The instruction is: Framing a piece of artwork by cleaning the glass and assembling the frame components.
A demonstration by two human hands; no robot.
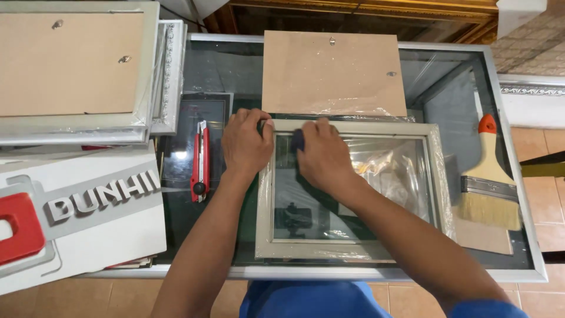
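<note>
Head view — both hands worked a wrapped picture frame [350, 191] on the glass tabletop [453, 106].

Left hand [246, 144] gripped its top-left corner, steadying it; right hand [322, 154] — fingers curled around a small dark object [298, 140] — pressed the glass. Cutter [200, 160] just left.

Head cam, looking straight down, close over worktable [365, 274].

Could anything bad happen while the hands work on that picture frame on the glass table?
Maybe. The picture frame lies on a glass table, and both hands press its top edge: left hand, right hand, which seems to hold something small and dark. Pushing hard might scratch or crack glass. A red box cutter lies just beside the left hand, so a careless reach could meet it. The loose plastic wrap in the frame might snag.
</note>
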